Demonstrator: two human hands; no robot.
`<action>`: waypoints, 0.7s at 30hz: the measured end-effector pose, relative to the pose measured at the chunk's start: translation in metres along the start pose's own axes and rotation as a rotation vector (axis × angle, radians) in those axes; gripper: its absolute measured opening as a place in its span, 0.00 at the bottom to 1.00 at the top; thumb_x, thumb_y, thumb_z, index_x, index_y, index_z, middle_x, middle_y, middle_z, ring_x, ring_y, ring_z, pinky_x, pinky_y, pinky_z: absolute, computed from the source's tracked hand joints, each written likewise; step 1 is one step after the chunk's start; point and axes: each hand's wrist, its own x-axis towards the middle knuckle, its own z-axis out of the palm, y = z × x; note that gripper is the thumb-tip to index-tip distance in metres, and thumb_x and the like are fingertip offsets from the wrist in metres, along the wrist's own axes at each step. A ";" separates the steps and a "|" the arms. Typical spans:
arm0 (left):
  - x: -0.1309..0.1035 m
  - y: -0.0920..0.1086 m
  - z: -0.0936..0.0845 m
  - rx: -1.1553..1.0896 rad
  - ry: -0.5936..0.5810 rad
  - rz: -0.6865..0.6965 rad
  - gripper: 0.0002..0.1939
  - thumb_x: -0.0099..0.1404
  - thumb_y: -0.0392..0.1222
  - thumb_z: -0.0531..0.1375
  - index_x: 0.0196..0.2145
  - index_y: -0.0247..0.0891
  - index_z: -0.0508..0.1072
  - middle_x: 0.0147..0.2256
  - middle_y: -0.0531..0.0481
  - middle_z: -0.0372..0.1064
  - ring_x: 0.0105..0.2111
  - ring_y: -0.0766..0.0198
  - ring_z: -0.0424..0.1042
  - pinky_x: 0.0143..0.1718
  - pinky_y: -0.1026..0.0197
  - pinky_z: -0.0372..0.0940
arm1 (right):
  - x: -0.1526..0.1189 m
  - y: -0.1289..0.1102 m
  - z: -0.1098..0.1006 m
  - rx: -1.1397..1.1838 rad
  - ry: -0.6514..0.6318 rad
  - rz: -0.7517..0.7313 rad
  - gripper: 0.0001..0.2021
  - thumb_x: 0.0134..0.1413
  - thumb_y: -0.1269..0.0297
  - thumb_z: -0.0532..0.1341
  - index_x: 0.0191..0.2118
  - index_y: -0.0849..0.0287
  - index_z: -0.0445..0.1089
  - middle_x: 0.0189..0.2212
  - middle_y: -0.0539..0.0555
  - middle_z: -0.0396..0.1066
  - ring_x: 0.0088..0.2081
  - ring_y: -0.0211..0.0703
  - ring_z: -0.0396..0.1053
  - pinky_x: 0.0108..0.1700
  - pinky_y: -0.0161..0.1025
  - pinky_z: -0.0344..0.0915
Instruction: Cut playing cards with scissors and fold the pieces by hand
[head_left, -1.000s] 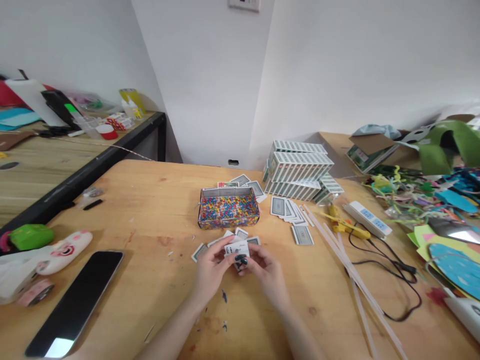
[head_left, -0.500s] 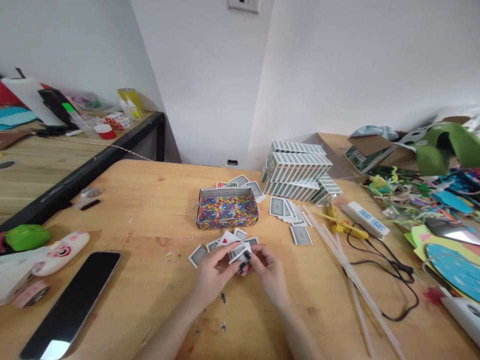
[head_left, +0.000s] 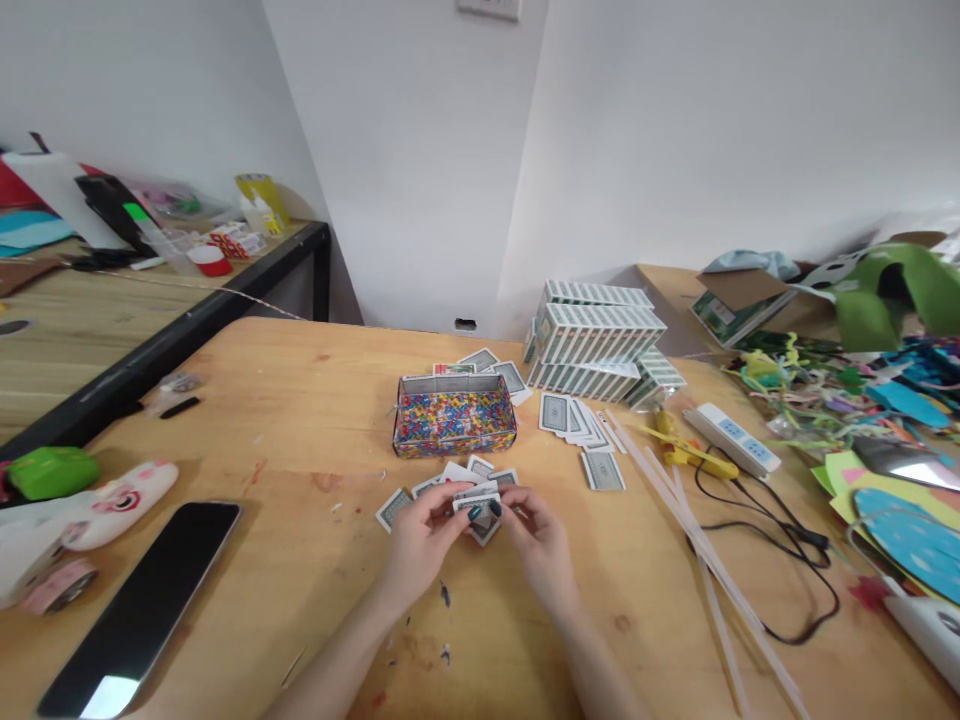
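Observation:
Between my two hands I hold a playing card [head_left: 480,499] just above the table. My left hand [head_left: 424,535] pinches its left side, thumb in front and fingers behind. On the right side, my right hand [head_left: 536,535] grips it the same way. Whether it is one card or more than one, I cannot tell. Loose playing cards [head_left: 393,510] lie spread under and behind my hands, partly covered by them. Just beyond them stands an open box [head_left: 456,447] with a colourful patterned inside.
Card boxes [head_left: 600,335] are stacked at the back right, with fanned playing cards [head_left: 555,413] before them. A yellow glue gun [head_left: 694,455], a power strip [head_left: 733,440] and glue sticks [head_left: 697,540] lie to the right. A phone [head_left: 142,610] lies at left.
The card in my hands has turned from a tilted position to nearly level, and both thumbs now press its front. Another card shows beneath my hands. The surroundings are unchanged.

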 end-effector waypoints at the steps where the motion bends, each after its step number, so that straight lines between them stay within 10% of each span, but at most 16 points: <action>1: 0.000 0.001 0.000 0.000 0.005 0.000 0.12 0.54 0.40 0.61 0.38 0.37 0.73 0.39 0.45 0.72 0.35 0.58 0.72 0.33 0.58 0.70 | 0.000 0.000 0.000 0.002 -0.002 0.005 0.11 0.44 0.56 0.64 0.27 0.59 0.67 0.34 0.55 0.70 0.39 0.46 0.68 0.42 0.39 0.64; 21: 0.002 0.004 -0.003 0.114 0.034 0.040 0.07 0.53 0.42 0.61 0.30 0.41 0.78 0.33 0.47 0.74 0.25 0.62 0.70 0.23 0.62 0.68 | -0.004 0.002 0.000 -0.090 0.057 0.029 0.13 0.44 0.54 0.64 0.26 0.61 0.68 0.23 0.52 0.68 0.26 0.40 0.65 0.30 0.35 0.63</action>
